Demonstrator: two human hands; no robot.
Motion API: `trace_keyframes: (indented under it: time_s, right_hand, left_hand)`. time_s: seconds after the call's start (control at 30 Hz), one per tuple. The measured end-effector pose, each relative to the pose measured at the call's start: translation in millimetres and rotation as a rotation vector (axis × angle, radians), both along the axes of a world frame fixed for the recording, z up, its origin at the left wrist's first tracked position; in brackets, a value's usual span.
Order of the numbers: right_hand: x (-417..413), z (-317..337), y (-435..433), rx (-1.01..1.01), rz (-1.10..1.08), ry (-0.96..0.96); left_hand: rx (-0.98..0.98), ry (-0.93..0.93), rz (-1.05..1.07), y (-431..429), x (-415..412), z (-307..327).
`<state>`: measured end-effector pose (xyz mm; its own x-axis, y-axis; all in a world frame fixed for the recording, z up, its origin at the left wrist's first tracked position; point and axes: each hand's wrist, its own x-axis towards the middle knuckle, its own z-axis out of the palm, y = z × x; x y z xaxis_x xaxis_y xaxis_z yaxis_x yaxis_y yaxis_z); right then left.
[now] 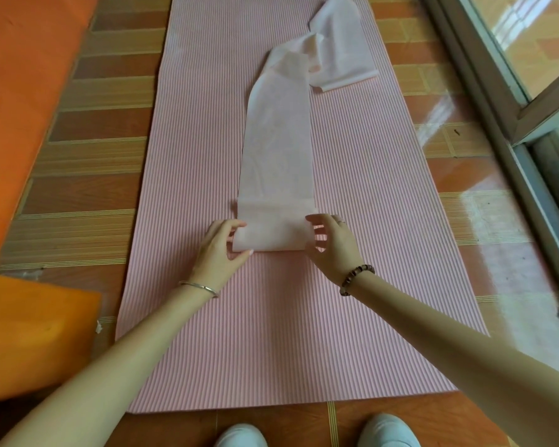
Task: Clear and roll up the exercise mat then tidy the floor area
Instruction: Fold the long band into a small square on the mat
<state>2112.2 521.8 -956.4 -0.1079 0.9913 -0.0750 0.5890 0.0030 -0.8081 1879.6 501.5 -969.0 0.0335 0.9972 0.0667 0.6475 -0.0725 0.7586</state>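
The pink mat (pixel 304 317) lies flat, starting at the feet. On it, the left hand (pixel 221 250) and right hand (pixel 331 243) each pinch one side of the band's (pixel 275 150) folded near end. The band runs long, straight away from both hands, so rolling goes forward.

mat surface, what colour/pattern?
Pink with fine lengthwise ribbed stripes, on the exercise mat. Only the head view shows it.
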Motion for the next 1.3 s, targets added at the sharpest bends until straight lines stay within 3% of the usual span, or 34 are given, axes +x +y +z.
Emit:
trace_keyframes:
  time_s: [0.33,0.63,0.8,0.97,1.17,1.3]
  right_hand:
    - [-1,-5,-4,-0.004,0.106,-0.068]
    - [9,-2,6,0.272,0.277,-0.379]
    - [22,0,-3,0.392,0.332,-0.386]
    - [32,12,-30,0.256,0.296,-0.262]
    - [12,15,13,-0.097,-0.106,0.177]
    - [5,17,42,-0.284,-0.151,0.141]
  left_hand:
    - [0.168,0.224,-0.106,5,-5,-3]
    - [0.188,0.351,-0.217,17,-11,-8]
    - [0.241,0.414,-0.186,2,-11,3]
    - [0.154,0.231,-0.197,-24,-6,21]
    - [0.096,0.041,0.026,17,9,23]
    - [0.007,0.071,0.092,55,13,13]
